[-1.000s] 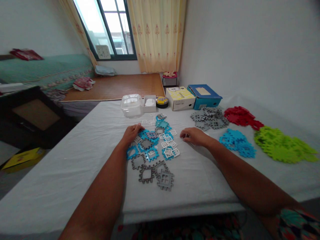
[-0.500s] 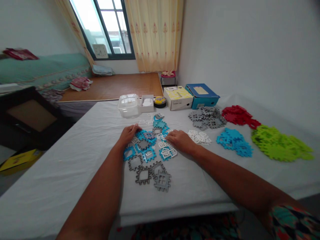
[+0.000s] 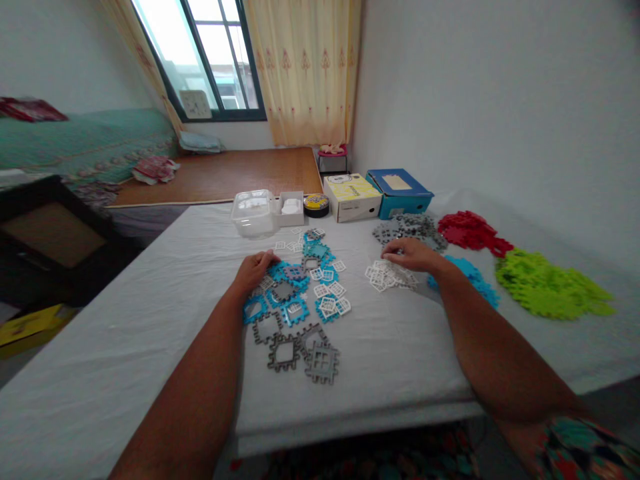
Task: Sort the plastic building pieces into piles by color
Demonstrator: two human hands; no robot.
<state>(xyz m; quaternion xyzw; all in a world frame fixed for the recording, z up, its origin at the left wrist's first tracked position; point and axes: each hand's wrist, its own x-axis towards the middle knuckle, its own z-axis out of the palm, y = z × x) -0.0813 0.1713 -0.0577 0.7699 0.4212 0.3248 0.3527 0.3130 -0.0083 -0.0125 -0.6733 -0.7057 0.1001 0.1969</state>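
My left hand [image 3: 255, 270] rests on the sheet at the left edge of a mixed spread of blue interlocking tiles [image 3: 295, 310]. Its fingers lie over the pile's edge, mostly stretched out. White window-grid pieces [image 3: 327, 290] lie on and beside the blue tiles, and grey square frame tiles [image 3: 285, 351] lie nearest me. Out to the right, my right hand [image 3: 407, 252] is at the back of a heap of white window-grid pieces [image 3: 387, 275]. Its thumb and fingertips are bent together; whatever is between them is too small to make out.
Heaps of grey tiles [image 3: 407, 227], red tiles [image 3: 467, 229], blue tiles [image 3: 467, 275] and lime-green tiles [image 3: 550, 283] lie at the right. Along the back stand a clear plastic tub [image 3: 254, 217], a white box [image 3: 291, 210], a round tin [image 3: 317, 205], a yellow-and-white box [image 3: 353, 199] and a blue box [image 3: 400, 193].
My right hand has moved right, from the blue tiles and white pieces in the middle to the white heap. My left hand stays at the pile's left edge. The view has shifted slightly.
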